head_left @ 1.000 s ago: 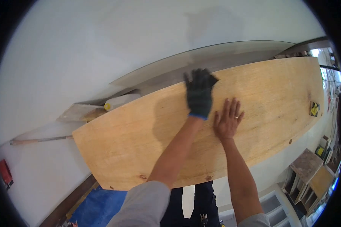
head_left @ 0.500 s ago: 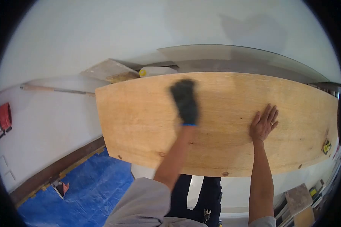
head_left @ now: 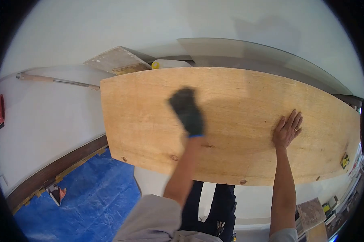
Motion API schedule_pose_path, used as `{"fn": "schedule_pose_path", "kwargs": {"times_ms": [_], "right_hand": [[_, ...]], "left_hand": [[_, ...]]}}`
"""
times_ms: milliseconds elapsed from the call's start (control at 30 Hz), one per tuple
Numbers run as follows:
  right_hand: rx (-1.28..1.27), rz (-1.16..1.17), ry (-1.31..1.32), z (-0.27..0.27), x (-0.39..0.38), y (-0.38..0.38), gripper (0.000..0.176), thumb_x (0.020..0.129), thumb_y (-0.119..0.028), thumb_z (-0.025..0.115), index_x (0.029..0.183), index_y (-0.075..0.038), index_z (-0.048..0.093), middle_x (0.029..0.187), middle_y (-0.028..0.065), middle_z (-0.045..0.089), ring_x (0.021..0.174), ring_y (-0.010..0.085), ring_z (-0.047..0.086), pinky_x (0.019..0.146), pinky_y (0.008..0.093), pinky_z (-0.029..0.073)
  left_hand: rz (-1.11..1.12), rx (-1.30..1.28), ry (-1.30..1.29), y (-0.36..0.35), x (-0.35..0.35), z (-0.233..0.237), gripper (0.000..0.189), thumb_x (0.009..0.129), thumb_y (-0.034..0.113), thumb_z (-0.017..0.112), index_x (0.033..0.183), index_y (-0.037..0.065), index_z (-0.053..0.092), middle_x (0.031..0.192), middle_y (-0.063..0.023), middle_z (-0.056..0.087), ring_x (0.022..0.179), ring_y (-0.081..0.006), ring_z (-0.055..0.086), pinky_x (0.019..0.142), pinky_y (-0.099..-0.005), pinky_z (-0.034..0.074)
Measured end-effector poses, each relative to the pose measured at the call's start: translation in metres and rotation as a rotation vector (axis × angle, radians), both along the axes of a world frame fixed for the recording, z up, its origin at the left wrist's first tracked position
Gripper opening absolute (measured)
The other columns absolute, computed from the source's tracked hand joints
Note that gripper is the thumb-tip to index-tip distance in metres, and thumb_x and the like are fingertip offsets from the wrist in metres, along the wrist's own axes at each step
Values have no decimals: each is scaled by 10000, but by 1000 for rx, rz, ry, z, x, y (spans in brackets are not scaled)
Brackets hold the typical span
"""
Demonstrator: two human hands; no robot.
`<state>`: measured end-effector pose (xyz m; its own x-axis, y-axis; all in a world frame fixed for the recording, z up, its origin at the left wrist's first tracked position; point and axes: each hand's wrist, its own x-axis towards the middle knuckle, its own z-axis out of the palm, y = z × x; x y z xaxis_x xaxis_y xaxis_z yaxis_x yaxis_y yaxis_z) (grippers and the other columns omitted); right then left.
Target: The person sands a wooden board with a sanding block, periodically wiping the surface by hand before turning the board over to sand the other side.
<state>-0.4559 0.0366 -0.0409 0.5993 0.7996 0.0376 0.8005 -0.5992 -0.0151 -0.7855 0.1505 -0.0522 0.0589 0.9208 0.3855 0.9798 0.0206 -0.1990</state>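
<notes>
A wide plywood board [head_left: 230,121] with knots lies in front of me, filling the middle of the view. My left hand [head_left: 187,111], in a dark glove with a blue cuff, is over the left half of the board's face. Motion smears its fingers, and anything under them is hidden. Bare and flat, my right hand [head_left: 287,130] presses on the right half of the board with its fingers stretched out and a ring on one of them. A small yellow and black item [head_left: 344,160] rests near the board's right end.
Beyond the board's far edge are a white jug with a yellow cap [head_left: 172,63], a tilted slab [head_left: 115,59] and a long grey sheet [head_left: 270,50]. A pole [head_left: 61,80] lies at left. Blue sheeting [head_left: 85,197] covers the lower left floor; offcuts [head_left: 312,213] sit lower right.
My gloved left hand has shifted a little to the left across the board. My right hand stays flat on the wood. The whole view has shifted slightly.
</notes>
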Motion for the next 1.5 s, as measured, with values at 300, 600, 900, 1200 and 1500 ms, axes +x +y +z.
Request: {"fn": "schedule_pose_path", "kwargs": {"times_ms": [300,600,900,1200,1500], "right_hand": [[2,-12,31,4,-1,0,611,966,-426,362,1492,-149,222,1562,126,143,1444,314,113,1108,606,86],[6,-10,32,5,-1,1,614,960,-418,372,1492,-150,225,1562,123,145,1443,316,114,1111,599,84],[7,-18,52,4,-3,0,605,960,-423,375,1489,-162,243,1564,109,152,1447,304,104,1114,595,80],[40,-15,44,4,-2,-4,601,961,-414,370,1488,-155,243,1563,118,152,1446,305,112,1111,604,74],[43,-8,57,1,1,5,612,958,-421,379,1490,-153,238,1562,116,155,1445,308,113,1113,601,64]], "left_hand": [[-438,-15,52,53,-122,-16,351,1002,234,383,1227,24,553,1106,-137,635,1052,-281,580,944,-385,472],[-525,-187,-601,59,116,14,404,872,51,413,1261,90,518,1345,-118,462,1324,-290,344,1176,-431,165],[-1357,-423,-553,35,97,27,346,812,198,608,1156,166,604,1170,-87,573,1198,-276,481,1120,-476,300],[-257,-194,-321,26,-37,1,400,1001,112,304,1370,90,456,1472,-116,362,1378,-310,290,1160,-480,156],[-730,-501,-461,37,50,45,393,885,98,468,1235,219,598,1175,-36,586,1206,-280,440,1143,-479,217]]}}
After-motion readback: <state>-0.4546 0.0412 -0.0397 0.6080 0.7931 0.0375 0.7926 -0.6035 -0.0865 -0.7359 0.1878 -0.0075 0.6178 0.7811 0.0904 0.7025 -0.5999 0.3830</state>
